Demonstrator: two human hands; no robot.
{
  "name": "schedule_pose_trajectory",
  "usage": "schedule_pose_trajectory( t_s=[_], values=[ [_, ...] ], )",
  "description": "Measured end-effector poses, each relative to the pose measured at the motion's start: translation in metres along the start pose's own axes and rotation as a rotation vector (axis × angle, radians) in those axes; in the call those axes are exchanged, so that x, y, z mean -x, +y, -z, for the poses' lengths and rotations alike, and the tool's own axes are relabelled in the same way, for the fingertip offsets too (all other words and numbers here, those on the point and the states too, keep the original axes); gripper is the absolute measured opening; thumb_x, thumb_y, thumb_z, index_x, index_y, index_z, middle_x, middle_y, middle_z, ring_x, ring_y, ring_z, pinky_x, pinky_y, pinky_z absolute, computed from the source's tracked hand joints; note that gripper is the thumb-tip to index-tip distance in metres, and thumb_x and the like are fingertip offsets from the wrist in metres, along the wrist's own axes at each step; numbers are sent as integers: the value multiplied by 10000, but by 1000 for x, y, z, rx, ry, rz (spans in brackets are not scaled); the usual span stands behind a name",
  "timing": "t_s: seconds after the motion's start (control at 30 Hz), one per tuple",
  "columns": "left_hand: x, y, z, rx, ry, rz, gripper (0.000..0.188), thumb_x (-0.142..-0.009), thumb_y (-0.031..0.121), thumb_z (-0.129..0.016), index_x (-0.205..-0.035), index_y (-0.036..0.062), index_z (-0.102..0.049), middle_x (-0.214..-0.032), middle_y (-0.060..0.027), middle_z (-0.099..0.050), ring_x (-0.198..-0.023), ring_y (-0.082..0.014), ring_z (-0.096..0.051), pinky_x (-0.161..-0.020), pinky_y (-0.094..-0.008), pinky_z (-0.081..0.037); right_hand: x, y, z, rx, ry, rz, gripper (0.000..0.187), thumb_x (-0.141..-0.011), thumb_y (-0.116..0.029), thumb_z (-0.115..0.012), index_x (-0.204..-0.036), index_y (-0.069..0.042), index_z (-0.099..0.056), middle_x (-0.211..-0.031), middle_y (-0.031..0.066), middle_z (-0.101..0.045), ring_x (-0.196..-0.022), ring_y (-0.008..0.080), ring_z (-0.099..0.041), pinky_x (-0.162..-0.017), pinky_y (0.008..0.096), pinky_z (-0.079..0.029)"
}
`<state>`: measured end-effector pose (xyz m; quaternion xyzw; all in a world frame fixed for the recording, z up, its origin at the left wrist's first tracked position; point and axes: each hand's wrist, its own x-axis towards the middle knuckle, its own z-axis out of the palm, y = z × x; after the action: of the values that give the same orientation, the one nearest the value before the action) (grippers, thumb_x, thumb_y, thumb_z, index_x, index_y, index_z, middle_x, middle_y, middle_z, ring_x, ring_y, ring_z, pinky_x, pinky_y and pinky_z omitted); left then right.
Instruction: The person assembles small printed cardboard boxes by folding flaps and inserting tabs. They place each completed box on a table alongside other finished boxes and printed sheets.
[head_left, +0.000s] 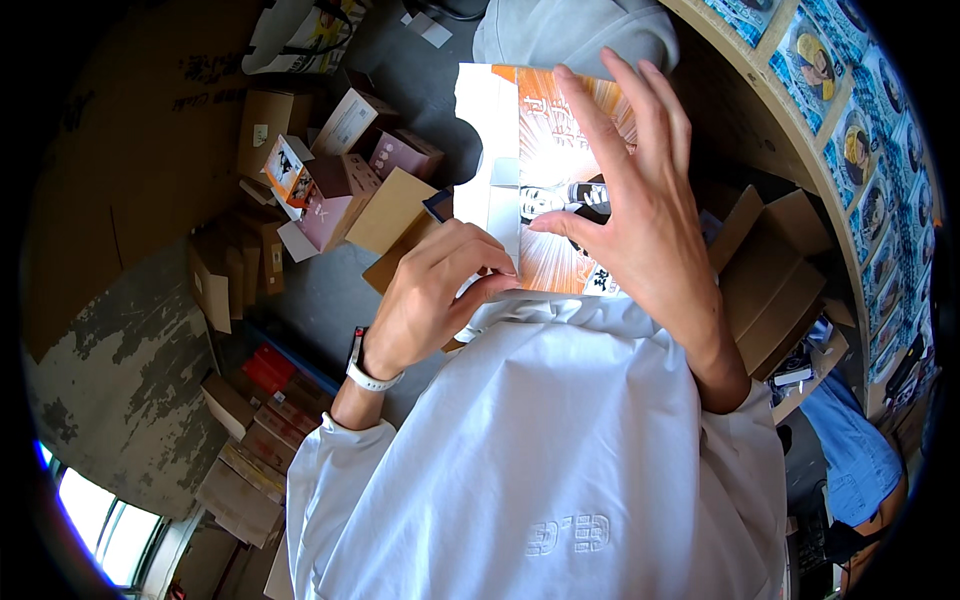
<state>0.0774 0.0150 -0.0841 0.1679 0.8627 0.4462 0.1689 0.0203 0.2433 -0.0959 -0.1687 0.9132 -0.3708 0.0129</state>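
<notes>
In front of my chest is an orange and white printed cardboard box (548, 248), with a black-and-white drawn figure on its face. A white flap (485, 110) with a rounded cut-out spreads from its left side. My left hand (430, 285), with a pale wristband, pinches the box's lower left edge between thumb and fingertips. Over the right part of the printed face, my right hand (650, 205) has its fingers stretched and spread, with the thumb toward the drawn figure. Whether its fingertips touch the cardboard I cannot tell.
Opened cartons (335, 200) lie heaped on the grey floor at the left, with red boxes (270, 370) below them. An open brown carton (765, 265) stands at the right, under a curved rack of blue picture cards (870, 200). Another person's denim-clad leg (845, 450) shows at lower right.
</notes>
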Motion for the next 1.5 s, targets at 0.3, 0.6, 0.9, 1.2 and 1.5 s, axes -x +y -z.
schedule_pose_trajectory(
  t_s=[0.3, 0.6, 0.9, 1.2, 1.5],
  values=[
    [15, -15, -17, 513, 70, 384, 134, -960, 88, -756, -996, -21, -687, -946, -42, -690, -829, -105, -617, -761, -272, -508, 1, 3, -1, -20, 7, 18, 1126, -572, -112, -969, -1575, -190, -464, -1627, 137, -340, -1508, 421, -271, -1160, 521, -405],
    [17, -17, -16, 696, 128, 347, 91, -989, 50, -719, -1022, -10, -660, -989, -39, -665, -892, -107, -609, -821, -265, -503, 1, 2, 1, -23, 9, 9, 1121, -578, -115, -969, -1574, -190, -461, -1612, 133, -353, -1506, 430, -273, -1164, 528, -399],
    [22, -26, 3, 542, 182, 392, 114, -996, 70, -723, -1043, -11, -657, -957, -1, -646, -834, -53, -574, -725, -216, -476, 1, 2, 13, 32, -22, 17, 1082, -616, -149, -971, -1561, -155, -446, -1512, 160, -425, -1437, 428, -366, -1144, 522, -398],
    [30, -26, -21, 633, 252, 511, 77, -1049, 78, -646, -1048, 12, -606, -932, -21, -650, -848, -78, -608, -772, -228, -495, 5, 38, 58, -128, -81, -193, 860, -765, -162, -913, -1499, -31, -485, -1266, 160, -532, -1186, 367, -543, -1026, 435, -471],
    [0, -26, -53, 705, 557, 340, 41, -1048, 32, -595, -1021, 31, -564, -922, 10, -575, -826, -58, -520, -734, -216, -420, 2, 66, 104, -240, -395, -168, 881, -884, -438, -790, -1521, 51, -428, -1280, 241, -623, -1111, 432, -644, -957, 452, -511]
  ],
)
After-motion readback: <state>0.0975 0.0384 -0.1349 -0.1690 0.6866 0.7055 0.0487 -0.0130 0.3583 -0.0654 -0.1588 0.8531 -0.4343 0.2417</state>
